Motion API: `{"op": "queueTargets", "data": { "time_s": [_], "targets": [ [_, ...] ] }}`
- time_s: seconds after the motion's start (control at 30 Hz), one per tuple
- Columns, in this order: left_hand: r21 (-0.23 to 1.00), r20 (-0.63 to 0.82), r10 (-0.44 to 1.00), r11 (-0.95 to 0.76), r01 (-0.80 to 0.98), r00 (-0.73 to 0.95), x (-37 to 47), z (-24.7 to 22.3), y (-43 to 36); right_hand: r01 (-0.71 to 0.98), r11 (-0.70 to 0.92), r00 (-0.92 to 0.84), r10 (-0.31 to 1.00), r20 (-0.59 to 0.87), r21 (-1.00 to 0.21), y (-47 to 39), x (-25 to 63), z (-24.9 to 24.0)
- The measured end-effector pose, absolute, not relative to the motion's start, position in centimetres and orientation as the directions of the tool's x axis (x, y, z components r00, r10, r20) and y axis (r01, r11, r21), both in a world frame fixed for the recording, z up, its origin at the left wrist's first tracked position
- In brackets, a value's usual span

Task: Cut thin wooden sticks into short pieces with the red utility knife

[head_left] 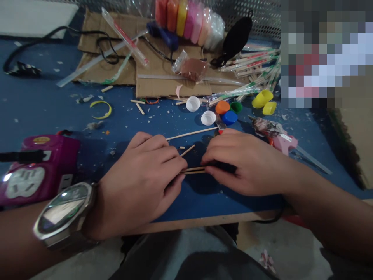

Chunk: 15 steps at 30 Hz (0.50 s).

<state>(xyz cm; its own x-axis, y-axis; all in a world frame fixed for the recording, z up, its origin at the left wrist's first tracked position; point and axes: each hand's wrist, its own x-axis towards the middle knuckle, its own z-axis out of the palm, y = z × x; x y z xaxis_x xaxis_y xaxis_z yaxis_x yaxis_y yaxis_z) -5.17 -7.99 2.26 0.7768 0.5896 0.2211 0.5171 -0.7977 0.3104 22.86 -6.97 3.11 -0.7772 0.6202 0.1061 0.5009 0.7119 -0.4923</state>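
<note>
Two thin wooden sticks (196,170) lie side by side, pinched between the fingers of both my hands just above the blue table. My left hand (142,177), with a watch on the wrist, closes on their left ends. At their right ends the fingers of my right hand (247,161) are curled shut. A blade with a red part (220,124) shows by the right knuckles; whether that hand holds it, I cannot tell. Beyond my fingers lies a longer wooden stick (194,133), and a short stick piece (188,150) rests between the hands.
Bottle caps, including an orange cap (222,107), lie ahead. A pink glue gun (284,143) is beside my right wrist, a purple power socket (43,167) at left. Cardboard (171,87), packaged sticks (253,66) and colored clay packs (186,21) fill the back.
</note>
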Motion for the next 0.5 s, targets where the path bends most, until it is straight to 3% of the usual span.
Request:
{"op": "queueTargets", "data": {
  "time_s": [0.13,0.27,0.5],
  "targets": [
    [0.319,0.227,0.589,-0.797,0.512,0.776,-5.2,2.2,-8.0,0.517,0.687,-0.737,0.661,0.142,-0.511,-6.9,22.8,4.3],
    [0.307,0.247,0.582,-0.806,0.507,0.775,-5.3,2.1,-7.9,0.578,0.678,-0.707,0.694,0.136,-0.454,-7.1,22.8,5.4],
    [0.289,0.238,0.585,-0.805,0.519,0.775,-5.2,2.0,-7.8,0.561,0.729,-0.780,0.624,0.043,-0.391,-6.7,22.8,4.9]
  ]
}}
